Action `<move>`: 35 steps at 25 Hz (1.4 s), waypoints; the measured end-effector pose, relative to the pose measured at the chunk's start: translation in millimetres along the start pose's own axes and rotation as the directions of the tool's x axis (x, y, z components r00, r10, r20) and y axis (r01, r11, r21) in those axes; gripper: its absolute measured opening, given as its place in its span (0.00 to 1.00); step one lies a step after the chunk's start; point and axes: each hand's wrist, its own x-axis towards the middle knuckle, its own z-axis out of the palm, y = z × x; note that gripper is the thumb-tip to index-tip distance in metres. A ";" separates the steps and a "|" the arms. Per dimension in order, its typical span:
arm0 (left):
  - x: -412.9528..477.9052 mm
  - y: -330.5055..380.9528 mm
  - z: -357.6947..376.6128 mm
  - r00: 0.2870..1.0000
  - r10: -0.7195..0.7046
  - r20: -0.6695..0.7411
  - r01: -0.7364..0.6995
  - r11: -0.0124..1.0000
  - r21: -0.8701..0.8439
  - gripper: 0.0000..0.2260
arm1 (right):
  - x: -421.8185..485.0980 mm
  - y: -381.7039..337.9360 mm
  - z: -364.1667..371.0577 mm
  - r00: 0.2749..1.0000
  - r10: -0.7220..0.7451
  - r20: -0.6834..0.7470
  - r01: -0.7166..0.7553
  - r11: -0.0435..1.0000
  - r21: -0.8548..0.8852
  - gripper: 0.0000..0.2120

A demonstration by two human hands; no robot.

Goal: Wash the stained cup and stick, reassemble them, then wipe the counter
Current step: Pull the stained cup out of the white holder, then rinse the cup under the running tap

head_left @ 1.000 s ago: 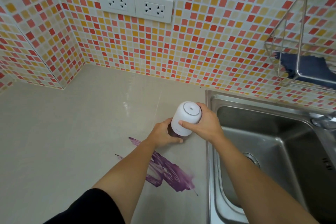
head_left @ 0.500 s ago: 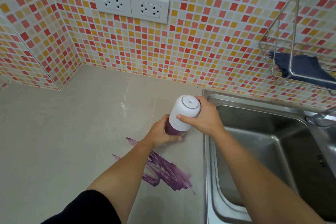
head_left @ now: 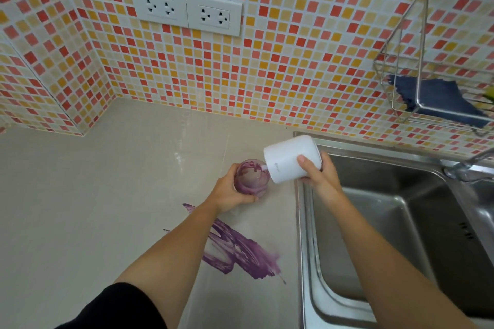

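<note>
A clear cup smeared purple inside stands on the beige counter, with my left hand wrapped around its side. My right hand holds the white cylindrical top tilted sideways, just right of the cup and over the sink's left rim. A short purple-stained stick juts from the top's underside toward the cup's mouth. A purple smear lies on the counter in front of the cup.
The steel sink fills the right side, its tap at the far right. A wire rack on the tiled wall holds a blue cloth. Two sockets sit on the wall above.
The white top was seated on the cup; my right hand has lifted it off and tipped it to the right. The cup's open mouth now shows, still held by my left hand.
</note>
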 end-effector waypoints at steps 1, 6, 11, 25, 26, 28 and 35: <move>0.9 1.7 -2.4 1.000 0.000 -0.004 0.000 1.000 -0.007 0.35 | -1.9 10.2 -0.6 0.999 0.050 0.015 -0.052 0.987 0.153 0.28; 1.0 6.2 -20.0 0.999 -0.006 -0.041 0.006 1.000 -0.005 0.34 | -6.3 50.6 5.5 0.984 0.172 0.045 -0.170 0.831 0.529 0.41; -3.9 8.8 -38.9 0.998 -0.002 -0.069 0.003 1.000 0.007 0.33 | -8.9 80.7 25.0 0.980 0.199 0.018 -0.188 0.892 0.412 0.43; -13.8 22.0 -72.5 0.987 0.075 -0.142 -0.062 0.994 0.092 0.33 | -13.1 99.0 43.2 0.996 0.021 0.081 0.005 0.952 -0.307 0.39; -14.4 25.4 -71.4 0.986 0.086 -0.145 -0.073 0.993 0.094 0.33 | -12.1 100.5 42.9 0.996 0.024 0.085 0.005 0.947 -0.321 0.39; -14.0 38.6 -69.1 0.982 0.117 -0.147 -0.104 0.990 0.096 0.33 | -10.8 99.6 41.4 0.993 0.031 0.114 0.012 0.933 -0.360 0.42; -13.2 140.7 -33.1 0.945 0.296 -0.141 -0.290 0.955 0.056 0.37 | -16.4 78.6 -17.7 0.996 -0.002 0.091 0.053 0.822 -0.567 0.44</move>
